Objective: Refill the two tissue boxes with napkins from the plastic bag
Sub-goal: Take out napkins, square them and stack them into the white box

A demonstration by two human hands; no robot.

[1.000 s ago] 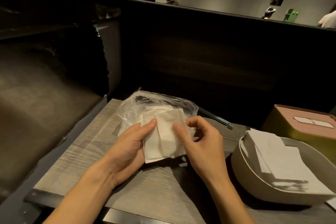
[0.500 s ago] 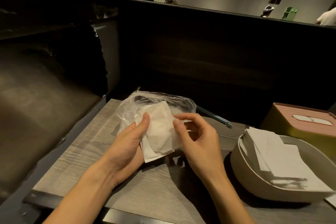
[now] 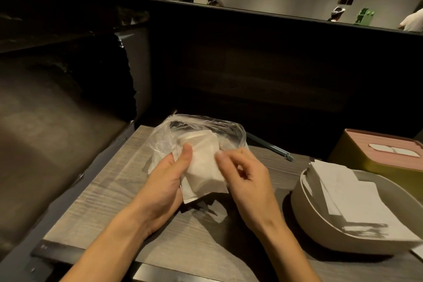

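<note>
Counted on the grey wood-grain tabletop (image 3: 109,192): 1 clear crumpled plastic bag (image 3: 164,137), 1 pink-lidded olive tissue box (image 3: 375,155), 1 open beige oval tissue box (image 3: 320,220), 1 slim teal pen (image 3: 270,147), 2 bare hands.

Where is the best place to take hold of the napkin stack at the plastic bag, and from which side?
Probably the near edge of the napkin stack, which sticks out of the plastic bag toward the person. Come from the near side, thumb above and fingers below, as the left hand already does; the far end lies under the film.
</note>
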